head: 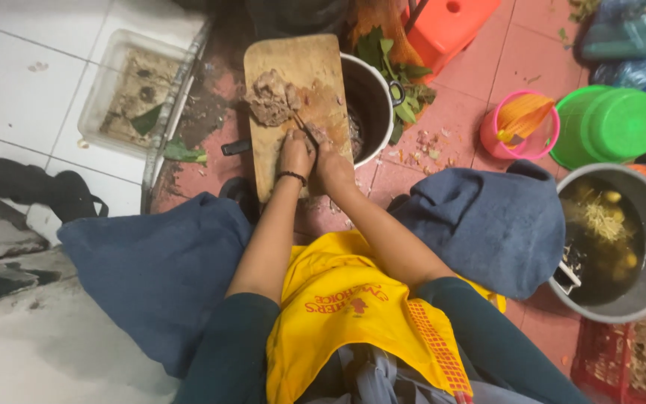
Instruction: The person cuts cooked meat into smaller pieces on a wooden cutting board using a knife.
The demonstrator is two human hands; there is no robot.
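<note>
Meat [271,101], a brownish cooked lump, lies on the far half of a wooden cutting board [293,60] that rests across the rim of a dark metal pot [371,97] on the red tiled floor [457,112]. Both hands meet at the board's near part: the left hand [295,153], a dark band at its wrist, is curled down on a small piece, and the right hand [332,166] is closed around a knife [304,126] whose blade points toward the lump. Green leaves [401,71] lie beside the pot.

Meat [271,101] on cutting board [293,90] (atop pot [371,101]), hands [314,155] at board's near end
</note>
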